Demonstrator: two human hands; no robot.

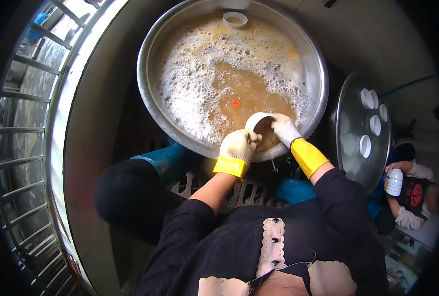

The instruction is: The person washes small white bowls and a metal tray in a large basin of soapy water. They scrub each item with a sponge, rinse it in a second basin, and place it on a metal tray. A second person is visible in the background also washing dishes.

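A white bowl point(255, 119) is tilted over the near rim of a large round metal basin point(148, 92) of brown, foamy water. My right hand point(284, 127), in a pale cloth glove with a yellow rubber cuff, grips the bowl's right side, its fingers partly over the rim. At the bowl's near left edge, my left hand point(238, 145), gloved the same way, has its fingers curled against it. Parts of those fingers are hidden. Foam point(189, 88) covers much of the water, and a small orange-red scrap point(236, 102) floats near the middle.
Another white bowl point(235, 19) sits at the basin's far edge. A second metal basin point(347, 155) on the right holds several white bowls point(375, 125). Beyond it a person's hands point(393, 168) hold stacked white bowls point(394, 182). A barred metal railing point(30, 129) runs along the left.
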